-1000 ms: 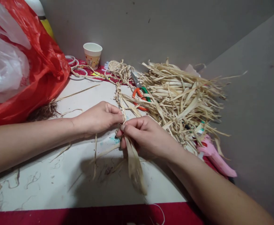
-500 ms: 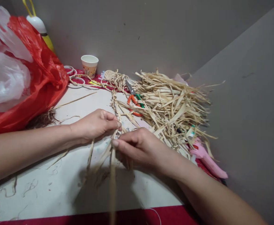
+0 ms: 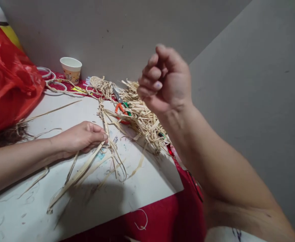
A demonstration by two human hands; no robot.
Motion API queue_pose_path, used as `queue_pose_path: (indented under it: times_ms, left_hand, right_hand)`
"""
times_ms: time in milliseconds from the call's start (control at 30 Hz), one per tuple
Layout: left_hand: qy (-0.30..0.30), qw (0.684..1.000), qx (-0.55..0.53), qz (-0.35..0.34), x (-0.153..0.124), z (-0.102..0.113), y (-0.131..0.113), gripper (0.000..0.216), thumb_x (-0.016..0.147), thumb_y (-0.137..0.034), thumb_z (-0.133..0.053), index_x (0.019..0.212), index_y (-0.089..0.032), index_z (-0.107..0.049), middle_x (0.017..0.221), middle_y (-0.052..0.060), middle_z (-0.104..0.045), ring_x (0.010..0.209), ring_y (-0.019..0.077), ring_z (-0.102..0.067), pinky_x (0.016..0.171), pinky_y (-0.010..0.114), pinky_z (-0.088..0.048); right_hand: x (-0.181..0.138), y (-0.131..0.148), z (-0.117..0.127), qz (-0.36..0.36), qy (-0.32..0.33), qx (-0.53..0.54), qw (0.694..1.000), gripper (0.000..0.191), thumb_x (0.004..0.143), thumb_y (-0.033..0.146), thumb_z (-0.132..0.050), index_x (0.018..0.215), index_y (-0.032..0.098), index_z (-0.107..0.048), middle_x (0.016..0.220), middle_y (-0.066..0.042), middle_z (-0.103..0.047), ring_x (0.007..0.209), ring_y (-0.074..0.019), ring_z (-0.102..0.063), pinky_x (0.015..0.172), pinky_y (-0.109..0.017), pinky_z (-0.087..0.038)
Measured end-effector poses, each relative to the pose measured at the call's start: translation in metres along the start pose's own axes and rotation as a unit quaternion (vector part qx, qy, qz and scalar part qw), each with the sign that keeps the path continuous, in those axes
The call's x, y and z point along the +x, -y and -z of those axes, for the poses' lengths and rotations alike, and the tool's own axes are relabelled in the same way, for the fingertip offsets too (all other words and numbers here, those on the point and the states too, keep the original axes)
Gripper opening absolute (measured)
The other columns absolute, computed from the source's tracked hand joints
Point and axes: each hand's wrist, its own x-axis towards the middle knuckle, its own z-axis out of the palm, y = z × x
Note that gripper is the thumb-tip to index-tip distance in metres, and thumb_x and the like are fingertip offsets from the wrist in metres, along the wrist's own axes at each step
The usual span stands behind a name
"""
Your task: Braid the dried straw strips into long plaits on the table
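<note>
My left hand (image 3: 83, 137) rests on the white board (image 3: 61, 188) and pinches the near end of a straw braid (image 3: 102, 112). Loose flat straw strips (image 3: 86, 166) fan out from that pinch toward me. The braid runs away from the hand to a coiled bundle of braid (image 3: 99, 84) at the back. My right hand (image 3: 166, 79) is raised high above the table, near the camera, fingers curled into a loose fist. Nothing shows in it. A pile of dry straw strips (image 3: 143, 112) lies behind it.
Orange and green scissors (image 3: 120, 106) lie on the straw pile. A paper cup (image 3: 71, 69) and white rings (image 3: 51, 89) sit at the back. A red plastic bag (image 3: 8, 84) fills the left. Grey walls (image 3: 250, 84) close the corner; red cloth (image 3: 167, 215) covers the near edge.
My right hand let go of the straw strips and rose high off the table. The strips now lie spread on the board. The view swung to the right.
</note>
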Motion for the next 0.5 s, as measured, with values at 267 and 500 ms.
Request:
queue_pose_path:
  times_ms: [267,500]
  left_hand:
    - [0.015,1.000,-0.007,-0.026,-0.001,0.004,0.004,0.023,0.078,-0.029,-0.058,0.060,-0.016,-0.051,0.038,-0.009,-0.032,0.033,0.0031,-0.021,0.035,0.020,-0.011]
    - [0.007,1.000,-0.012,-0.025,0.001,0.006,0.010,0.020,0.076,-0.028,-0.057,0.061,-0.016,-0.051,0.036,-0.009,-0.032,0.031,0.0036,-0.021,0.033,0.020,-0.011]
  right_hand:
    - [0.046,0.021,-0.033,0.366,0.060,-0.243,0.896,0.036,0.094,0.026,-0.040,0.059,0.020,-0.041,0.050,0.009,-0.036,0.046,-0.0012,-0.031,0.045,-0.019,-0.025]
    - [0.070,0.033,-0.059,0.512,0.030,-0.291,0.808,0.041,0.093,0.016,-0.041,0.052,0.021,-0.041,0.045,0.006,-0.038,0.038,-0.0047,-0.034,0.041,-0.027,-0.023]
